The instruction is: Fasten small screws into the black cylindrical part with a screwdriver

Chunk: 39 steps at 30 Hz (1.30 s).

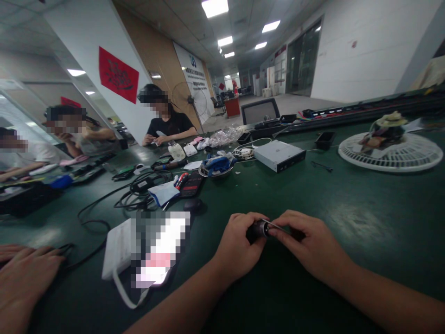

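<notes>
Fingers and thumb of my left hand (239, 243) wrap around a small dark cylindrical part (260, 228), whose open-looking round end faces my right hand. My right hand (309, 241) pinches a thin, flat strip (277, 226) between thumb and fingers. The strip's tip meets or nearly meets the end of the cylinder; I cannot tell if it goes inside. Both hands are close together above the green table (299, 195). Much of the cylinder is hidden behind my left fingers.
A lit phone (170, 246) and a white box with a cable (118, 246) lie left of my arms. Another person's hand (31, 269) rests at far left. Farther back are a mouse (193, 205), a metal optical drive (280, 157) and a white fan grille (389, 150).
</notes>
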Each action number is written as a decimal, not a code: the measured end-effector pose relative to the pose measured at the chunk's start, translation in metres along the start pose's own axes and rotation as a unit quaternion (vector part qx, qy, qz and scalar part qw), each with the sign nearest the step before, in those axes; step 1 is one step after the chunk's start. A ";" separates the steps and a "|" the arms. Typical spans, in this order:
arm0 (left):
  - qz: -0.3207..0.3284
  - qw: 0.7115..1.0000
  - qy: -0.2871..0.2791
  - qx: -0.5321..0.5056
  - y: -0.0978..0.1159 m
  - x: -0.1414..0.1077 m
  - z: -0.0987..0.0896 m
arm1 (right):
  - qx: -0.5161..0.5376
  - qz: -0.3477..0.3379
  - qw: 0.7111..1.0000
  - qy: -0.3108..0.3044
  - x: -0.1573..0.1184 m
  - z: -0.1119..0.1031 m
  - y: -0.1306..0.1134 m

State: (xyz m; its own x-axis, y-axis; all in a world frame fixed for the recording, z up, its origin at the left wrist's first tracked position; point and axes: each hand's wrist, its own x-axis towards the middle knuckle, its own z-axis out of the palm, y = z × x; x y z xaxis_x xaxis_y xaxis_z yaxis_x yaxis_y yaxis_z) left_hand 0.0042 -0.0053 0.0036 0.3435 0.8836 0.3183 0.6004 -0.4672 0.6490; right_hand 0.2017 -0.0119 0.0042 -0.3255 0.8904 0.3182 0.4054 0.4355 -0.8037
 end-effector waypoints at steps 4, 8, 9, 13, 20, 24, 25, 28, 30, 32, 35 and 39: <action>0.044 0.999 -0.026 0.001 0.000 0.000 0.000 | -0.012 0.054 0.998 0.018 0.000 0.001 0.001; 0.059 0.998 -0.020 0.001 -0.002 0.001 0.000 | 0.020 0.115 0.993 -0.006 0.001 0.002 0.005; 0.058 0.998 -0.020 0.000 -0.002 0.001 0.000 | 0.037 0.118 0.992 -0.018 0.003 0.002 0.007; 0.032 0.999 -0.024 0.004 0.000 0.001 -0.001 | 0.094 0.130 0.987 -0.027 0.007 0.002 0.010; 0.001 0.999 -0.035 0.005 0.003 0.000 -0.003 | 0.102 0.141 0.985 -0.018 0.009 0.000 0.008; 0.001 0.999 -0.033 0.005 0.002 0.000 -0.002 | 0.079 0.148 0.986 0.005 0.006 0.001 0.010; 0.001 0.999 -0.031 0.005 0.002 0.000 -0.002 | 0.070 0.141 0.987 0.011 0.006 0.002 0.010; 0.002 1.000 -0.022 0.004 0.003 0.000 -0.001 | 0.035 0.098 0.994 0.014 0.003 0.002 0.010; -0.001 1.000 -0.015 0.002 0.004 0.000 -0.001 | 0.012 0.071 0.997 0.012 0.003 0.001 0.008; -0.006 1.000 -0.012 -0.001 0.005 0.000 -0.002 | -0.003 0.051 0.999 0.011 0.002 0.001 0.007; -0.009 1.000 -0.014 -0.004 0.005 0.000 -0.002 | -0.001 0.033 0.999 0.004 0.003 0.001 0.005; -0.023 1.000 -0.002 0.002 0.003 0.000 -0.001 | 0.008 0.037 0.999 -0.003 0.004 0.002 0.005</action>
State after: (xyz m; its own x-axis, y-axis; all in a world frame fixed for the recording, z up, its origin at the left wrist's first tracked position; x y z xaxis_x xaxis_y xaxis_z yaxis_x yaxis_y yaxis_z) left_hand 0.0056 -0.0069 0.0060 0.3185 0.9042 0.2847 0.6193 -0.4259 0.6596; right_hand 0.2011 -0.0067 0.0004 -0.3006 0.9190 0.2551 0.4155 0.3670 -0.8323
